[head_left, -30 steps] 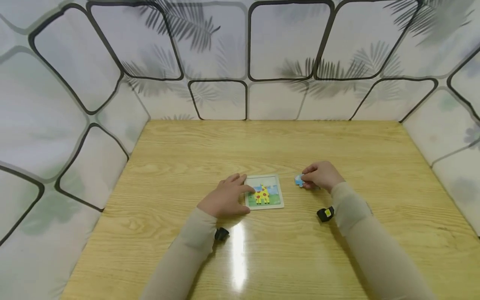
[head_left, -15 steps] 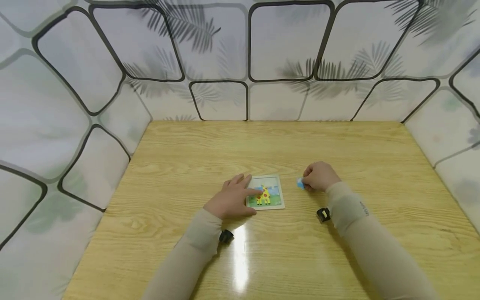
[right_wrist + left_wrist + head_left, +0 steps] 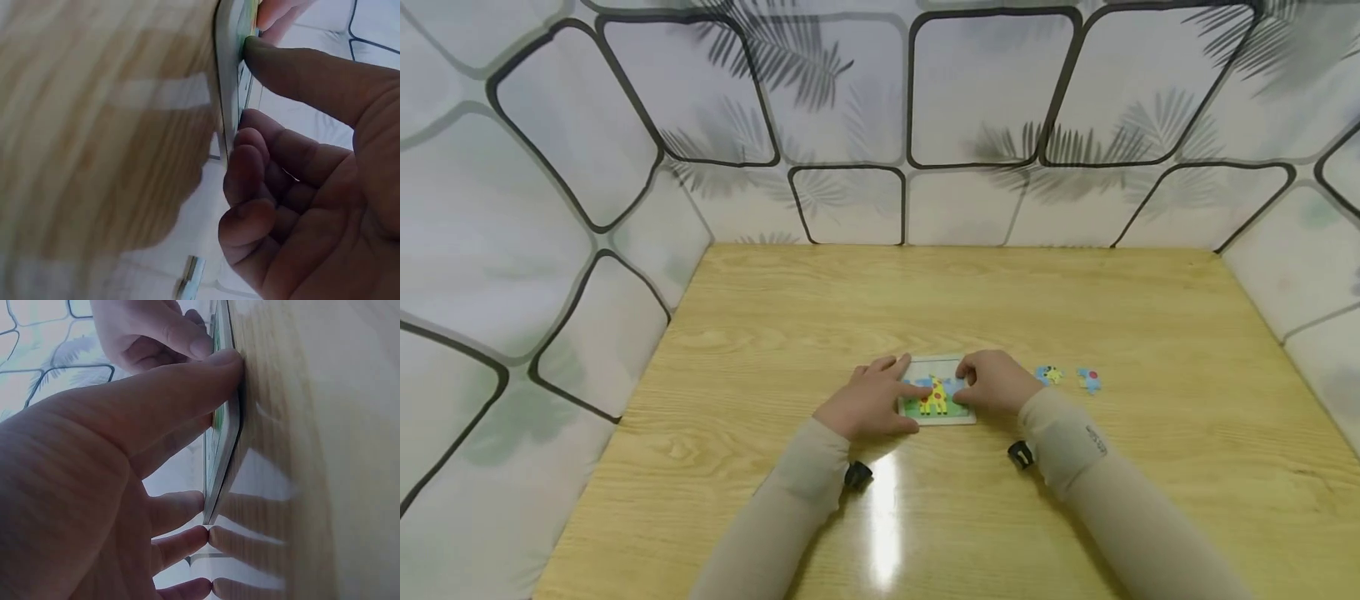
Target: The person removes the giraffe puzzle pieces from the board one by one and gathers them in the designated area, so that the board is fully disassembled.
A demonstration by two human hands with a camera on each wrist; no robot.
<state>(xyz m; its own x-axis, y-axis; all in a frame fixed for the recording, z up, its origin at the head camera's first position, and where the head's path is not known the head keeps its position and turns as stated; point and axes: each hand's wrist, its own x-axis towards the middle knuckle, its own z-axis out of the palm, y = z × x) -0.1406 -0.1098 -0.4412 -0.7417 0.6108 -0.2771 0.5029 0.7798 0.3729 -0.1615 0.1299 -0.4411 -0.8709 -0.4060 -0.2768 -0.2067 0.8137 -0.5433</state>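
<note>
A flat puzzle board with a pale frame and a yellow giraffe picture with red spots lies mid-table. My left hand rests over its left side with fingers spread. The left index finger touches the picture, and the left thumb lies on the frame's near edge. At the board's right side, my right hand pinches a small blue puzzle piece mostly hidden by its fingers. In the right wrist view the right thumb touches the board's face while the other fingers are curled at its edge.
Two loose puzzle pieces lie right of the right hand: one blue and yellow, one blue with a red spot. Patterned cloth walls border the wooden table. Black wrist cameras sit under both wrists.
My right hand has moved left with the blue puzzle piece, from the bare table to the board. Two loose pieces are now uncovered. My left hand has slid slightly further over the board.
</note>
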